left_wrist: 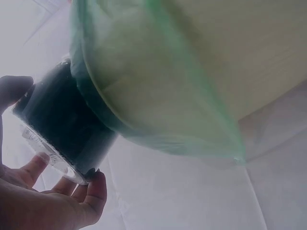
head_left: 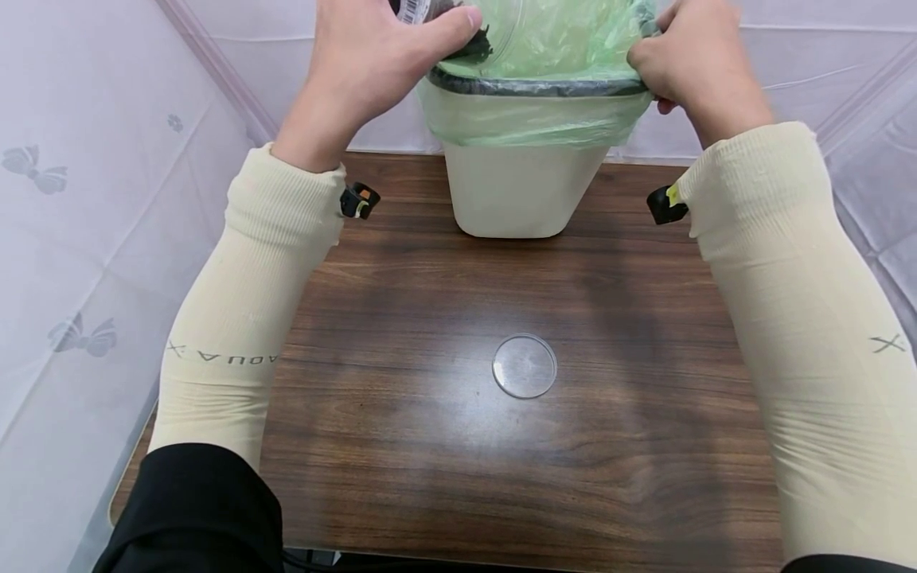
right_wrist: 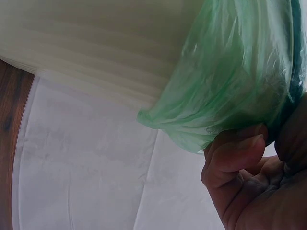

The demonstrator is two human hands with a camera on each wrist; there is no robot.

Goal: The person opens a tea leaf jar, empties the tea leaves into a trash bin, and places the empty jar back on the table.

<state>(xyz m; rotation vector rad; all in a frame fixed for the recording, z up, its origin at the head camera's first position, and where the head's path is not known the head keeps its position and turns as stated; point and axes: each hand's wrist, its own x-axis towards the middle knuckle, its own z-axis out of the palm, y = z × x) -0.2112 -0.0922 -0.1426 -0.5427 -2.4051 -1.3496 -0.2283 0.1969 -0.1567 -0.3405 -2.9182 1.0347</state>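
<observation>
A clear plastic jar [left_wrist: 67,115] with dark contents and a barcode label is tilted at the left rim of a cream trash bin [head_left: 523,187]. My left hand [head_left: 368,68] grips the jar, thumb on one side and fingers curled round the other. Dark, crumbly bits [head_left: 474,46] show at its mouth, over the bin's opening. A green trash bag [head_left: 530,123] lines the bin and folds down over its dark rim. At the right corner my right hand [head_left: 695,64] grips the rim and bag with bent fingers [right_wrist: 237,153]. The bin's inside bottom is hidden.
A round clear lid [head_left: 525,366] lies on the brown wooden table [head_left: 401,446], in front of the bin. White patterned sheeting [head_left: 79,239] hangs at the back and both sides. Small black wrist cameras [head_left: 360,200] sit on the cream sleeves.
</observation>
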